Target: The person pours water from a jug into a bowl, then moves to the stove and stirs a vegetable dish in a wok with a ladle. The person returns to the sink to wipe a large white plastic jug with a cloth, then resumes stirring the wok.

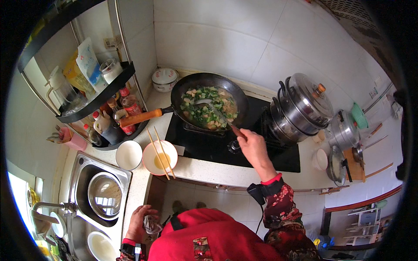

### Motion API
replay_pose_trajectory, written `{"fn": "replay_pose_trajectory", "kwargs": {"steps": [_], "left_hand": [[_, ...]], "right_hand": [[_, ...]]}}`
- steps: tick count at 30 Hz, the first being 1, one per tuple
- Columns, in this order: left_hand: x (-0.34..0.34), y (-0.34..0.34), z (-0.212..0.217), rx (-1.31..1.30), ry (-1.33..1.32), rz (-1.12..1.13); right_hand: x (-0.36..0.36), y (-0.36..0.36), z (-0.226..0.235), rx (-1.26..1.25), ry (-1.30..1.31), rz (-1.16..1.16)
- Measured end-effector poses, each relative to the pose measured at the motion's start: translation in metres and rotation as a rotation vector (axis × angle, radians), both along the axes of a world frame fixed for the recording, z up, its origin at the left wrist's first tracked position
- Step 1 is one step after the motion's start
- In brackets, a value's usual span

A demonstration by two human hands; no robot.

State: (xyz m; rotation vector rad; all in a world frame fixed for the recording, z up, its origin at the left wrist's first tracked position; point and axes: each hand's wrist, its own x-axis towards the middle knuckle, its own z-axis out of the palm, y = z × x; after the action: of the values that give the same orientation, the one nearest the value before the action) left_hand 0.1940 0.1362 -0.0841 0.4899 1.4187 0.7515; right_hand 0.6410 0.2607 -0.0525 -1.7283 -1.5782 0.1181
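My right hand [254,150] is closed round the wooden handle of a metal spatula [221,116]. Its far end rests among chopped green leaves and pale chunks [204,98] in a black wok [230,85], partly hidden by the food. The wok sits on a black glass stove [187,148], its orange-brown handle pointing left. Low by the counter edge, my left hand [138,222] has its fingers curled beside a crumpled greyish thing [152,224], perhaps a cloth, which it seems to hold. Chopsticks [160,152] lie across a bowl [149,156] with yellow liquid, left of the stove.
A white bowl [129,155] stands beside the sink [81,162], which holds a metal basin [104,195]. Stacked steel pots [300,106] crowd the stove's right. A rack [98,98] with bottles and packets rises at left. A lidded enamel pot [165,79] sits behind.
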Motion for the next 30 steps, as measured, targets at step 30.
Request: {"fn": "replay_pose_trajectory", "kwargs": {"steps": [30], "left_hand": [[0.0,0.002,-0.004,-0.037,-0.039,0.054]], "right_hand": [[0.011,0.035,0.008,-0.219,1.222,0.011]]}}
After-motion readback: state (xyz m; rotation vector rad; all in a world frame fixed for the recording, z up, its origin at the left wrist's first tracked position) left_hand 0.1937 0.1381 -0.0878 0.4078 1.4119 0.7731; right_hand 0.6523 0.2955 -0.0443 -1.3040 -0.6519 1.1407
